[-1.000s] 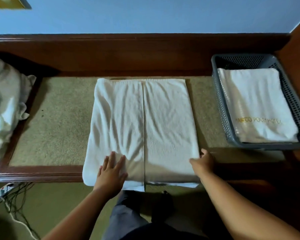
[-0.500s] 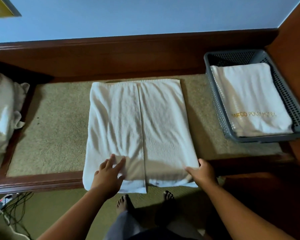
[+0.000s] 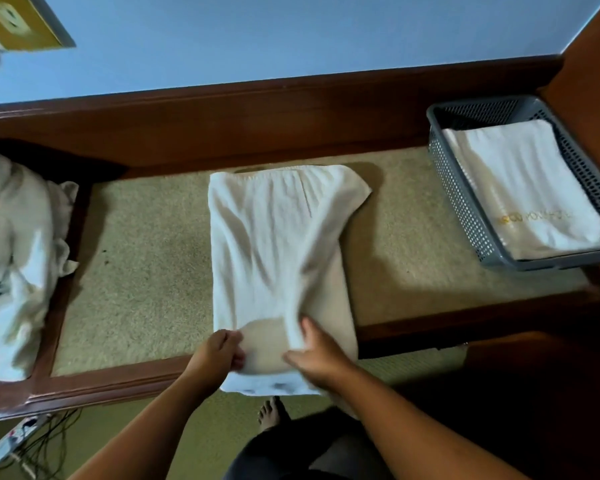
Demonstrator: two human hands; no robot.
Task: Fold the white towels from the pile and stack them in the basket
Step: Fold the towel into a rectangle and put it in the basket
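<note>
both hands meet at the worktop's near edge. the left hand pinches the towel's near hem, its grip closed; the right hand grips a fold carried across its middle. basket stands at the right end, pile at the left.

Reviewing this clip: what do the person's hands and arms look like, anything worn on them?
Both forearms are bare to the frame's bottom edge; no sleeves show. The left hand and right hand have no gloves, and no rings, watch or bracelets are visible.
</note>
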